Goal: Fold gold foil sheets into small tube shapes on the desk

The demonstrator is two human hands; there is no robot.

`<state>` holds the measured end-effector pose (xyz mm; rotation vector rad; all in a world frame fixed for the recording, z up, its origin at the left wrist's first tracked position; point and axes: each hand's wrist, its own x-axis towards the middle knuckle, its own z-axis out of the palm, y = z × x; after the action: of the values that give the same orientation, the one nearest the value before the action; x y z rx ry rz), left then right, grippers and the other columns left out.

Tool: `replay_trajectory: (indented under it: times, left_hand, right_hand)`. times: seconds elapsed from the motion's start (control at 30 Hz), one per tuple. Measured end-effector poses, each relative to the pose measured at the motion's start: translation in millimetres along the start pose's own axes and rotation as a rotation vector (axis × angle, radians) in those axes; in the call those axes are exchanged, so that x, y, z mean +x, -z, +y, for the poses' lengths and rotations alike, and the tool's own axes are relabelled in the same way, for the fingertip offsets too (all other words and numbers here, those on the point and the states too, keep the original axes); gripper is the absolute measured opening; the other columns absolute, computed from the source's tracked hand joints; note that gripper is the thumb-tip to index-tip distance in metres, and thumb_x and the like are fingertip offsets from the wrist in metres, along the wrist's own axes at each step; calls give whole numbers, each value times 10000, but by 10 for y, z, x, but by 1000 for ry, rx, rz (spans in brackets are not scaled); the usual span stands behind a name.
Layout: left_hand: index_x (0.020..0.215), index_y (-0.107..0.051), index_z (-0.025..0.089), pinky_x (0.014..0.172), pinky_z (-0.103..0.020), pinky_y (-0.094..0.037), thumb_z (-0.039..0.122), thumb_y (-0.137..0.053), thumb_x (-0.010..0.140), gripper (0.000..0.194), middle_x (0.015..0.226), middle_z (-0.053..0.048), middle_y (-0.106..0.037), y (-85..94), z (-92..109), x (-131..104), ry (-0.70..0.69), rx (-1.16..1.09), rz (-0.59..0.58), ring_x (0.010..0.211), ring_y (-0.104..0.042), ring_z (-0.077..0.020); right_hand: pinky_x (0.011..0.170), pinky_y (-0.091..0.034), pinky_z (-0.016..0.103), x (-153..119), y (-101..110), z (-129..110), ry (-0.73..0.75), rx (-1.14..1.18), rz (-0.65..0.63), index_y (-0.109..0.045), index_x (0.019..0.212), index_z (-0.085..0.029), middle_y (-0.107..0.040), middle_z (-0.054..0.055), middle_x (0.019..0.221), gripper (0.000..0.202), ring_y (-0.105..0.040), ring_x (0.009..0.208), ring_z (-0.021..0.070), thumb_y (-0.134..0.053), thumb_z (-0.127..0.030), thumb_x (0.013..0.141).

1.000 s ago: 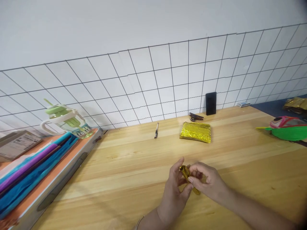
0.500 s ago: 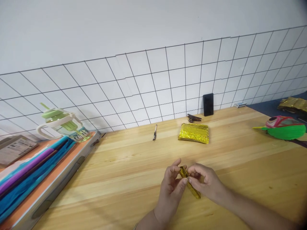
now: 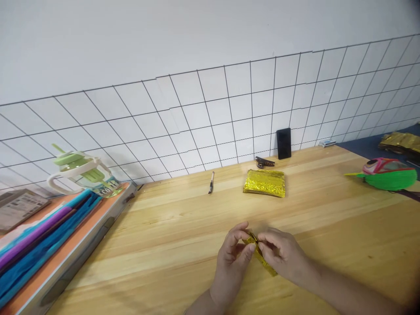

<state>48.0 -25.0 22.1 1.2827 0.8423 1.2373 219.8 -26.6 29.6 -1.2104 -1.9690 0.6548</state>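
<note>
In the head view, the left hand [image 3: 228, 264] pinches a narrow gold foil strip [image 3: 265, 264] near its upper end between thumb and fingers, and the right hand [image 3: 288, 256] has its fingertips closed on the same strip just beside that grip. The strip slants between the two sets of fingers, its lower end angling toward the wearer; the paired pinch probably keeps the thin, springy foil from slipping or opening. Beyond the fingers, a gold foil stack [image 3: 264, 183] lies flat on the tabletop [image 3: 157, 249], seemingly within easy reach. A dark clip [image 3: 265, 162] lies just behind it, and a pen [image 3: 211, 183] left of it. Farther back, a black slab [image 3: 284, 143] stands upright, apparently propped by the wall [image 3: 210, 118].
</note>
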Motion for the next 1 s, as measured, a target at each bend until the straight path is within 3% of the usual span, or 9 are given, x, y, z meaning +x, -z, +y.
replay_trajectory:
  times: [0.4,0.6,0.9,1.0]
  left_hand:
    - [897,-655,202,932,-373,-452,264,-635,836,90,1238,-95,-505,21,66,0,-65,61,-49,1092,-539,-227]
    - [905,-656,216,979,-389,-415,251,-650,827,85,1276,-83,-480,59,4,-3,-33,37,-72,1147,-509,-238]
    - [920,-657,217,988,-407,-391,218,-648,830,91,1303,-87,-455,102,-61,39,-110,61,-125,1132,-490,-227]
    - [917,-652,217,955,-382,-398,218,-639,836,82,1163,-89,-537,101,-27,39,-151,166,-112,1165,-438,-237]
  right_hand:
    - [576,-346,238,-11,16,2,111,-154,28,-534,729,-200,-515,-6,648,182,-472,599,119,-425,-162,870]
    - [638,-395,227,11,20,9,56,-24,35,-597,892,-207,-584,13,764,184,-540,707,128,-434,-135,845]
    - [573,-362,201,50,18,37,20,13,27,-562,725,-204,-525,-28,653,149,-495,611,99,-473,-128,817]
    - [578,-358,200,52,44,14,52,-38,56,-565,720,-203,-534,-28,643,146,-500,606,97,-484,-135,819]
